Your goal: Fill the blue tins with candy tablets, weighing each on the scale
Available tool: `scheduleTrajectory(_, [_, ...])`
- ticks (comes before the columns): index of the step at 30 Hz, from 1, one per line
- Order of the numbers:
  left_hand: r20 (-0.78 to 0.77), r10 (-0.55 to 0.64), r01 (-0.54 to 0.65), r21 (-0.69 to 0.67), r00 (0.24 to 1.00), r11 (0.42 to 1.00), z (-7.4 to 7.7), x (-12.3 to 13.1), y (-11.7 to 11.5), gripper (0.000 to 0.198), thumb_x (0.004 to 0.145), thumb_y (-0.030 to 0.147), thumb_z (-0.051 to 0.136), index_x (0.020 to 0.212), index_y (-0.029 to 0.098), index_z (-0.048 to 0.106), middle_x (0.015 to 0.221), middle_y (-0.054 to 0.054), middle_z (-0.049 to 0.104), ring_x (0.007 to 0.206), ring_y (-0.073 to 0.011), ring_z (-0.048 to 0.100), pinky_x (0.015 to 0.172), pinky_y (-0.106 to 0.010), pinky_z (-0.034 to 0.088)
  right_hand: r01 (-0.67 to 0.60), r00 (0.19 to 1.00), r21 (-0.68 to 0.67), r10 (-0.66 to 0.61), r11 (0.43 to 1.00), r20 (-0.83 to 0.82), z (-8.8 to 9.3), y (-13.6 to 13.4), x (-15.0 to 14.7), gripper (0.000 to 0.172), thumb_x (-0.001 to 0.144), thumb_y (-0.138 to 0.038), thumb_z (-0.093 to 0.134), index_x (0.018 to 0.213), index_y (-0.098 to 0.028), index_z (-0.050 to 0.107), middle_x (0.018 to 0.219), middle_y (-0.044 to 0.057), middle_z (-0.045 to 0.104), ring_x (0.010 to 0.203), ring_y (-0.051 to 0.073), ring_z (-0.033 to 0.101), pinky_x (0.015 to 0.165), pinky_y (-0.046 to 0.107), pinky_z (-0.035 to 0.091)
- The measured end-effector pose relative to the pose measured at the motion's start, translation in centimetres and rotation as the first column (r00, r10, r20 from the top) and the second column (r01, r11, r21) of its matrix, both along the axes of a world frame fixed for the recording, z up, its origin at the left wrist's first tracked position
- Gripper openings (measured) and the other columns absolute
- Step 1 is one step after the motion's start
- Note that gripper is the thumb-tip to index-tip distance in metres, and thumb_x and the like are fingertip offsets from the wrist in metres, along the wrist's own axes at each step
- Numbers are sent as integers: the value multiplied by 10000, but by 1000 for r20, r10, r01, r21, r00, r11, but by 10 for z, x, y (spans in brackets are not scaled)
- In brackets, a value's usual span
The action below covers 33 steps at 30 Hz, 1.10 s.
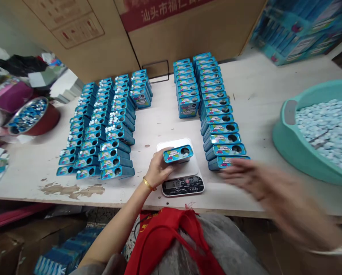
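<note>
My left hand (157, 169) grips a small blue tin (178, 153) with a round hole in its lid, holding it on the white platform of a digital scale (183, 185). My right hand (245, 177) hovers low over the table to the right of the scale, near the closest tin of the right-hand rows (213, 114). It is smeared by motion, and its fingers appear stretched out with nothing in them. A teal basin (291, 141) full of pale blue candies (328, 130) sits at the far right.
Several rows of filled blue tins (102, 126) cover the table's left half. A red bowl (45, 122) with candies sits at the left edge. Cardboard boxes (188, 34) stand along the back. A red bag strap (171, 233) lies in my lap.
</note>
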<state>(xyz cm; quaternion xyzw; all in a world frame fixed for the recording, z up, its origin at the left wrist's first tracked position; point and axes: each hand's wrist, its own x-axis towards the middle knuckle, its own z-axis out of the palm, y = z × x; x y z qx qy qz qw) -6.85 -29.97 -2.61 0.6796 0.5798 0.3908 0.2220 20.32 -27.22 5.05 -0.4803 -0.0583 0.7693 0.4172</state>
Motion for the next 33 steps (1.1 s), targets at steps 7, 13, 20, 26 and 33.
scheduleTrajectory(7, [-547, 139, 180, 488, 825, 854, 30, 3, -5, 232, 816, 206, 542, 1028, 290, 585, 1068, -29, 663, 1012, -195, 568, 915, -400, 310, -31, 904, -149, -36, 988, -425, -26, -18, -100, 245, 903, -249, 394, 882, -163, 622, 934, 59, 696, 917, 153, 648, 843, 331, 531])
scheduleTrajectory(13, [-581, 272, 151, 576, 767, 804, 28, -2, -14, 221, 763, 153, 626, 942, 281, 615, 945, -18, 695, 944, -174, 584, 889, -376, 311, 20, 902, -193, -101, 981, -421, -34, -7, -115, 246, 873, -120, 389, 830, -117, 630, 785, 63, 695, 760, 135, 662, 741, 261, 559])
scheduleTrajectory(20, [-442, 213, 9, 448, 871, 894, 11, -5, -15, 322, 743, 120, 558, 1038, 249, 556, 1032, -61, 648, 966, -208, 578, 868, -404, 307, 71, 925, -134, -115, 988, -362, -40, -4, -112, 172, 825, -103, 474, 831, -113, 645, 869, 70, 700, 848, 143, 654, 824, 273, 535])
scheduleTrajectory(26, [-102, 193, -176, 155, 976, 972, -5, -8, -9, 361, 763, 198, 598, 1112, 229, 513, 1022, -51, 619, 945, -202, 571, 870, -374, 382, 61, 950, -108, -91, 992, -299, -43, -4, -97, 140, 799, -155, 530, 858, -109, 649, 812, 87, 707, 857, 175, 669, 823, 279, 523])
scheduleTrajectory(33, [77, 199, -195, -59, 977, 979, -20, -7, -1, 384, 731, 296, 673, 1077, 197, 538, 1012, -68, 608, 971, -223, 567, 854, -364, 453, 21, 972, -78, -38, 997, -230, -54, -20, -77, 153, 761, -188, 591, 882, -113, 645, 827, 97, 716, 841, 189, 674, 741, 265, 532])
